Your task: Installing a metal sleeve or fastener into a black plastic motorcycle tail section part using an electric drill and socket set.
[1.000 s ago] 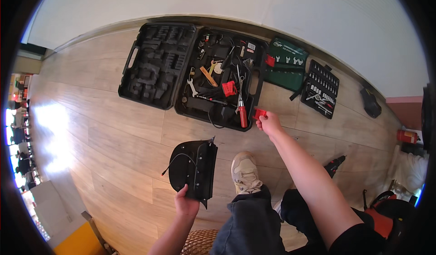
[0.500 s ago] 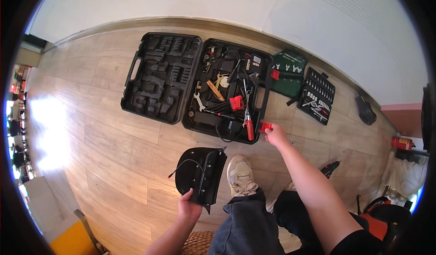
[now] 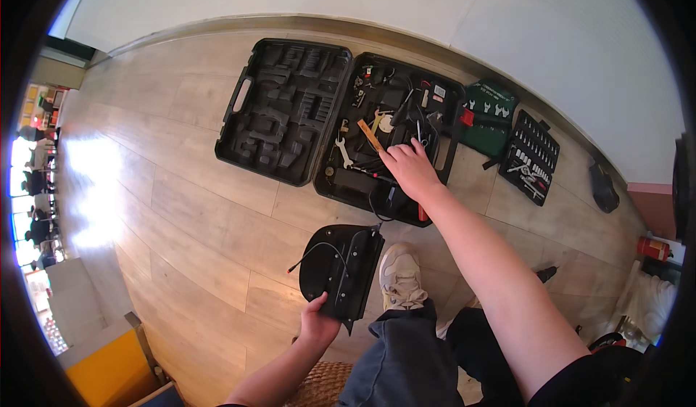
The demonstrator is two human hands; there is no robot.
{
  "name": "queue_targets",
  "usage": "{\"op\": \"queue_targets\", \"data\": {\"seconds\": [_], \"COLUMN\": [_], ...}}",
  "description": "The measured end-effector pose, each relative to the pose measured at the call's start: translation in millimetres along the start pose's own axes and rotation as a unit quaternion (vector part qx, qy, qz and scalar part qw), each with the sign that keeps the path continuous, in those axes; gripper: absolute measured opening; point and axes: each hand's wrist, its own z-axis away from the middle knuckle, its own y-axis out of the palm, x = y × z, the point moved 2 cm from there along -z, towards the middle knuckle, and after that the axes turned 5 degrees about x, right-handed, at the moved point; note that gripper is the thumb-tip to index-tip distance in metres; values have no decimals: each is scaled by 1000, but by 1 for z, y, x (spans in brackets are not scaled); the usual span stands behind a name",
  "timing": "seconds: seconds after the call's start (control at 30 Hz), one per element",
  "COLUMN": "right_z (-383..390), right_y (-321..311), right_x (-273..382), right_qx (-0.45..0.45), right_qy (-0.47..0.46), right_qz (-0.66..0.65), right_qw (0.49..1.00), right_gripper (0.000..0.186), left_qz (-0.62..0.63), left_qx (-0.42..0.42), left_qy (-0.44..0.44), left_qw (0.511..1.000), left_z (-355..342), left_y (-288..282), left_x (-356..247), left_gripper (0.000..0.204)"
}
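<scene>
My left hand (image 3: pixel 319 323) grips the lower edge of a black panel (image 3: pixel 341 262) with one rounded side, rivets and a thin black cable (image 3: pixel 317 246). The panel is held above the floor, left of my shoe. My right hand (image 3: pixel 411 167) reaches down into the tool-filled half of an open black tool case (image 3: pixel 326 198), its visible fingers apart. Near its fingertips are a wooden-handled tool (image 3: pixel 370 135) and black cables. Left of these lies an open-end wrench (image 3: pixel 342 151). Hand and forearm hide part of the contents; a red screwdriver handle (image 3: pixel 423 212) shows beside the wrist.
The case's moulded lid half (image 3: pixel 283 117) lies open at left. Right of it are a green wrench pouch (image 3: pixel 489 135), a black socket set (image 3: pixel 533 157) and a dark object (image 3: pixel 603 188) along the white wall. A power drill (image 3: pixel 547 273) lies beyond my right forearm.
My right hand has moved from the case's near right edge, beside a red latch, into the case over the tools. The left hand still holds the panel. The whole view has shifted slightly.
</scene>
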Motion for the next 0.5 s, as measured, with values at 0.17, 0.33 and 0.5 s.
{"op": "queue_targets", "data": {"seconds": [0.17, 0.33, 0.5], "right_z": [-4, 1, -7], "right_y": [-7, -24, -73], "right_x": [6, -5, -24], "right_qx": [63, 65, -92], "right_qy": [-7, -17, 4], "right_qz": [41, -9, -214], "right_qw": [997, 998, 973], "right_gripper": [31, 35, 41], "left_qz": [-6, 1, -10], "left_qx": [-15, -23, -17], "left_qy": [4, 3, 2], "left_qw": [1000, 1000, 1000], "left_z": [3, 3, 6], "left_y": [0, 5, 8], "left_x": [-4, 2, 1], "left_gripper": [47, 47, 49]}}
